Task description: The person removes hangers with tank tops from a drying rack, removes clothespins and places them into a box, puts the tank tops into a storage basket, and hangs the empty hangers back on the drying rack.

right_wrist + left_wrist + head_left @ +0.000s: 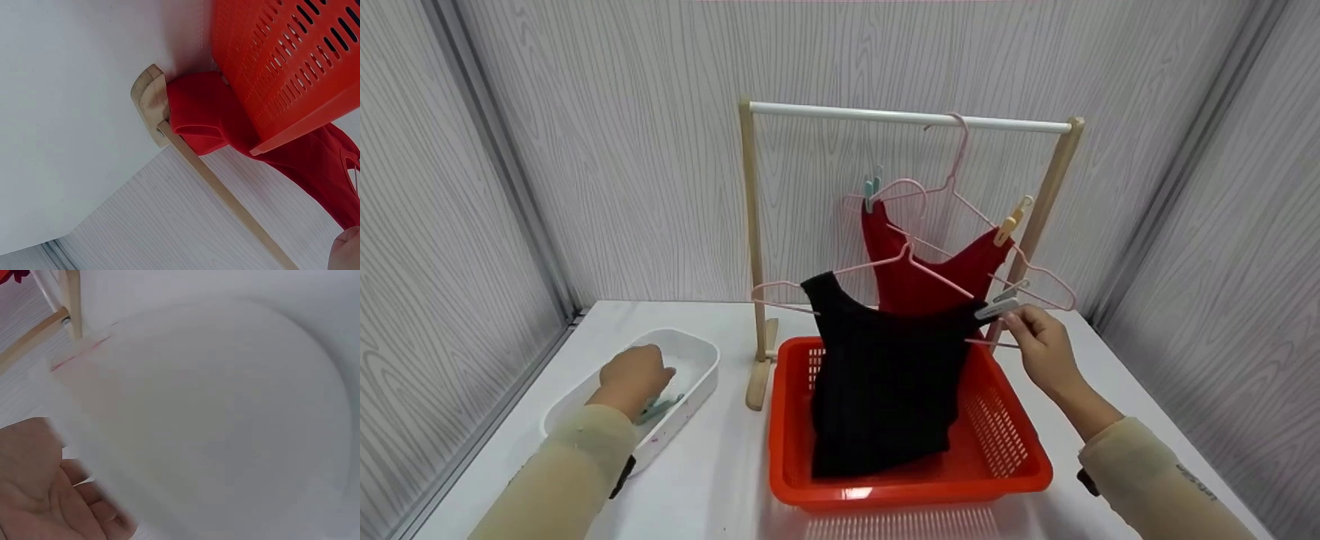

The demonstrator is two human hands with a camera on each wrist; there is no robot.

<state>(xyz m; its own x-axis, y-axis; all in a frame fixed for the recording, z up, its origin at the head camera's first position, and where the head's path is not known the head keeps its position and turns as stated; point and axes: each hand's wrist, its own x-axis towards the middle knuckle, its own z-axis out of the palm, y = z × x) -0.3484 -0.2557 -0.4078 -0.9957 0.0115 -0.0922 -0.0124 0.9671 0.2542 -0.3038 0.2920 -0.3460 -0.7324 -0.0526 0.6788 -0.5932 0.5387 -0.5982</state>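
Observation:
A black sleeveless top point(885, 390) hangs on a pink hanger point(847, 266) in front of the drying rack, its lower part inside the red basket point(911, 493). At its right shoulder sits a grey clothespin point(996, 307), which my right hand point(1046, 349) pinches between thumb and fingers. My left hand point(634, 375) reaches down into the white tray point(705, 371), over pale green clothespins point(660, 409). In the left wrist view, the tray's wall point(185, 427) covers the fingertips of the left hand point(50, 495); I cannot tell whether they hold anything.
Behind, a red top point(930, 285) hangs from the rack's white bar point(840, 112) on another pink hanger point(960, 157), with a green clothespin point(871, 191) and a yellow clothespin point(1011, 225) at its shoulders. The rack's wooden post point(754, 225) stands between tray and basket.

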